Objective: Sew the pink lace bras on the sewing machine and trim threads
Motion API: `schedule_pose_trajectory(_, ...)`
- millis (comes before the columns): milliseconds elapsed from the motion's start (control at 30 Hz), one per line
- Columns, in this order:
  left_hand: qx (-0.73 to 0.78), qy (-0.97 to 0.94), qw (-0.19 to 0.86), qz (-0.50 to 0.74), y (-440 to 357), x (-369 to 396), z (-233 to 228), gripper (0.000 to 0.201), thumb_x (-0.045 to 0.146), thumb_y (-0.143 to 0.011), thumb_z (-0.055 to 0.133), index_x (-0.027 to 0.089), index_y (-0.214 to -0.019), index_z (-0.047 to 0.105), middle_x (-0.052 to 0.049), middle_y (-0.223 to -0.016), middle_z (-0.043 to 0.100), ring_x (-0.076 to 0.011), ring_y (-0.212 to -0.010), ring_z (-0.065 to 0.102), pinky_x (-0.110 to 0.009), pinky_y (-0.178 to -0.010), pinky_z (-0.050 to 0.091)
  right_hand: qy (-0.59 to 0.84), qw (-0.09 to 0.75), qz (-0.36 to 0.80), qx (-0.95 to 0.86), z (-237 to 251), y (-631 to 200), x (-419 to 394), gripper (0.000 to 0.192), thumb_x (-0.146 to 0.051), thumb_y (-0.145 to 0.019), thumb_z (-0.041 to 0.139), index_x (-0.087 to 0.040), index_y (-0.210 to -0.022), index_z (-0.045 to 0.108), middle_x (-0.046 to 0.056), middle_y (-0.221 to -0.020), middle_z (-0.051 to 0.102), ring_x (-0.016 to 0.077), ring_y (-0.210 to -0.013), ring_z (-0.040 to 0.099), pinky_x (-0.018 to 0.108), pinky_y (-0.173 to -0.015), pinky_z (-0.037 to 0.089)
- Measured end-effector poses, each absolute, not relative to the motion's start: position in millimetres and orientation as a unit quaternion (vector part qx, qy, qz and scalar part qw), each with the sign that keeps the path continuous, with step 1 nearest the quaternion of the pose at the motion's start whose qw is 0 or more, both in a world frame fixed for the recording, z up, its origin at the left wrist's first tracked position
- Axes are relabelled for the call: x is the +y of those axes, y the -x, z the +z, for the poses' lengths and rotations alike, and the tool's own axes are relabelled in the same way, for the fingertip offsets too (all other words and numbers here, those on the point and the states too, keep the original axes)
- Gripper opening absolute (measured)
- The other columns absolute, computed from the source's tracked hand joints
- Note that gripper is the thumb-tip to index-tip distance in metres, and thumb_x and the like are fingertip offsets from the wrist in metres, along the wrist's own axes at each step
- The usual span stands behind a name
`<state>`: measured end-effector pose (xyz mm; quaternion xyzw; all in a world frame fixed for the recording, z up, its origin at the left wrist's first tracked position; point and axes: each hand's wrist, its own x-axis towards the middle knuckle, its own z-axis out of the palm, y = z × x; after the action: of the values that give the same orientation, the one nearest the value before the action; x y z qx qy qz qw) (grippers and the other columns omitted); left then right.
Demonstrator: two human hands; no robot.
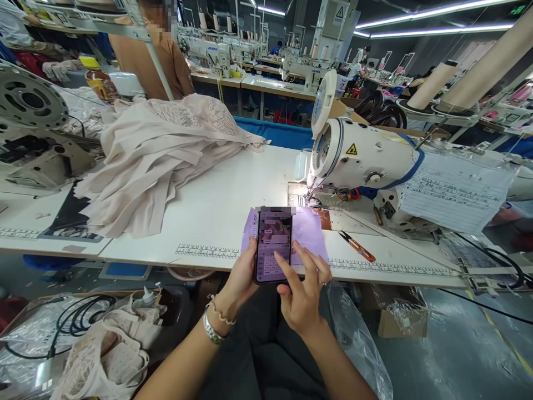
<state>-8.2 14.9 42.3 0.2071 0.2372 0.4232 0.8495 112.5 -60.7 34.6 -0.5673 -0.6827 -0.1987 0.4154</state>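
A smartphone [273,244] with a lit screen is gripped in my left hand [241,278], its fingers wrapped round the phone's left edge. Chat messages and an on-screen keypad show on it. My right hand [306,289] has its fingers spread, the index fingertip at the lower screen; nothing is held in it. Behind the phone a purple sheet [310,230] lies on the white table [216,222]. To the right of the sheet are orange-handled thread snips [358,246]. A white sewing machine [353,150] stands beyond them.
A heap of pale beige fabric pieces with lace [166,144] covers the table's left part. Another machine [37,122] stands far left. A handwritten sheet [453,189] hangs at right. Below left, a bin holds beige lace garments [112,350]. A person [150,55] sits beyond the fabric.
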Motion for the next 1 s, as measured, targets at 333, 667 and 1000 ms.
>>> schedule_pose_trajectory(333, 0.201, -0.231, 0.866, 0.395, 10, 15, 45, 0.058, 0.056, -0.1, 0.043, 0.011, -0.13, 0.065, -0.017, -0.124, 0.071, -0.0326, -0.128, 0.059, -0.05, -0.116, 0.038, 0.598, 0.432, -0.193, -0.647, 35, -120, -57, 0.059, -0.051, -0.105, 0.021, -0.024, -0.126, 0.069, 0.013, -0.149, 0.045, 0.0303, -0.122, 0.044, 0.05, -0.101, 0.035)
schedule_pose_trajectory(667, 0.232, -0.215, 0.856, 0.409, 10, 16, 39, 0.055, 0.056, -0.097, 0.052, 0.013, -0.126, 0.068, -0.015, -0.124, 0.071, -0.0315, -0.128, 0.059, -0.048, -0.115, 0.04, 0.605, 0.426, -0.18, -0.648, 37, -119, -52, 0.06, -0.051, -0.105, 0.018, -0.026, -0.13, 0.066, 0.012, -0.153, 0.04, 0.0302, -0.122, 0.043, 0.049, -0.1, 0.033)
schedule_pose_trajectory(1000, 0.232, -0.212, 0.857, 0.408, 10, 17, 38, 0.054, 0.056, -0.097, 0.051, 0.014, -0.128, 0.067, -0.015, -0.125, 0.071, -0.0319, -0.127, 0.06, -0.048, -0.114, 0.041, 0.61, 0.408, -0.159, -0.661, 40, -119, -49, 0.064, -0.057, -0.103, 0.014, -0.03, -0.137, 0.062, 0.01, -0.159, 0.032, 0.032, -0.125, 0.04, 0.051, -0.101, 0.033)
